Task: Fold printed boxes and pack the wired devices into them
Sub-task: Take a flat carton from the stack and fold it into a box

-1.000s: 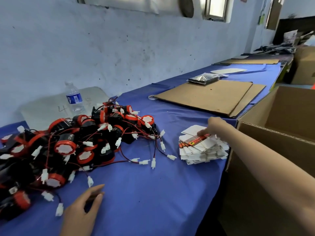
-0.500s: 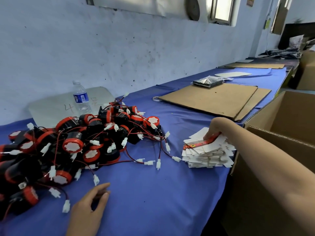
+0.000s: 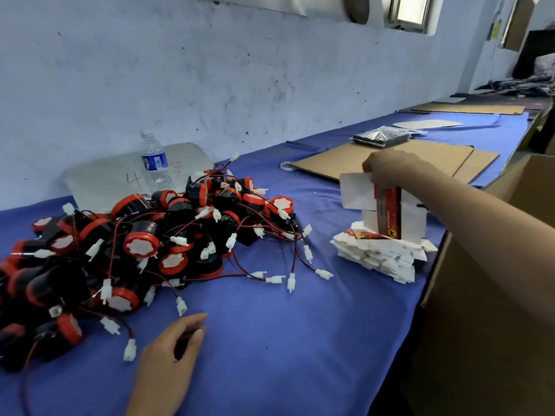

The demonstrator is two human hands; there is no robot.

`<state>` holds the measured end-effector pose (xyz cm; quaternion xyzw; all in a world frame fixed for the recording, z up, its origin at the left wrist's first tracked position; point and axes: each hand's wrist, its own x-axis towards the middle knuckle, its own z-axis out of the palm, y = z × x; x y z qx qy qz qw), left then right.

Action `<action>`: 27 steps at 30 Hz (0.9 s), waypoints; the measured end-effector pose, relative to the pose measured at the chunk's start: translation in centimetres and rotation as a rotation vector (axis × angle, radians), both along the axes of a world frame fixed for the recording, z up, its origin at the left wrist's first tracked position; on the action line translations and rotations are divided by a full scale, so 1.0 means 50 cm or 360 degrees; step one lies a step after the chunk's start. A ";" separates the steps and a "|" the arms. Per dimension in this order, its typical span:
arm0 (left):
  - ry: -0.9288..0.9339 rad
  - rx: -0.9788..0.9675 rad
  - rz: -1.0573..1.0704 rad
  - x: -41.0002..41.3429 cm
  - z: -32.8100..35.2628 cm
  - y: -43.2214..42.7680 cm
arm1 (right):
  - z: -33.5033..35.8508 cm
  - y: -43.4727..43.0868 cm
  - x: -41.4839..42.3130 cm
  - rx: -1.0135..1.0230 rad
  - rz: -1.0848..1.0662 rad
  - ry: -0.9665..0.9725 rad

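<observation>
In the head view the right hand [image 3: 387, 172] is pinching the top of one flat printed box [image 3: 388, 216], which is hanging upright just above the stack of blanks [image 3: 375, 256], well right of the left hand [image 3: 169, 355]. That hand is lying loosely curled and empty on the blue cloth [image 3: 300, 340] beside the wired devices [image 3: 150, 250]; the box is showing a red panel between white flaps.

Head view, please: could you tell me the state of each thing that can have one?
printed box: unfolded, held upright over the stack
right hand: pinches the printed box's top
left hand: relaxed, empty, rests on the cloth
stack: flat, unfolded
wired devices: heaped, tangled, unpacked
water bottle: upright, capped
carton: open
</observation>
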<state>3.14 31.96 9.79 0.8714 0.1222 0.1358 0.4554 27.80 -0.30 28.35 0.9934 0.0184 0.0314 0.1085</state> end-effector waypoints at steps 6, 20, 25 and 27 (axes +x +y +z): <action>-0.0036 0.0047 -0.0003 -0.003 -0.003 0.002 | 0.021 0.027 0.007 -0.0399 0.0150 -0.0017; -0.0370 -0.0653 0.0227 -0.005 0.003 -0.006 | -0.209 0.367 -0.216 0.1918 0.1412 0.0122; -0.0494 -0.1055 0.0561 -0.001 0.015 0.013 | -0.293 0.440 -0.282 0.2357 0.1294 -0.0190; -0.0532 -0.1286 0.0585 -0.001 0.024 0.014 | -0.307 0.450 -0.301 0.2324 0.1332 -0.0301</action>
